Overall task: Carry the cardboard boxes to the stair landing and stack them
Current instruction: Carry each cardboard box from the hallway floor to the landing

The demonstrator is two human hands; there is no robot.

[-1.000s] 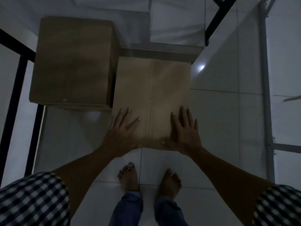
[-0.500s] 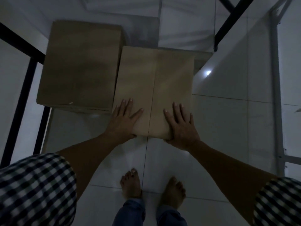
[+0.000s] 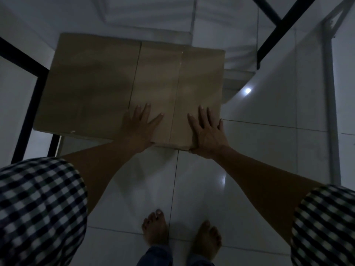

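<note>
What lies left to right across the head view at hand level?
Black railing post, left cardboard box, left hand, right hand, grey metal upright. The right box lies under both hands, so it is left out.

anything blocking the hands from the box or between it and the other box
Nothing visible stands in the way. The left hand and right hand lie directly on top of the right-hand box, near its front edge. That box sits right beside the left-hand box, with only a thin seam between them.
</note>
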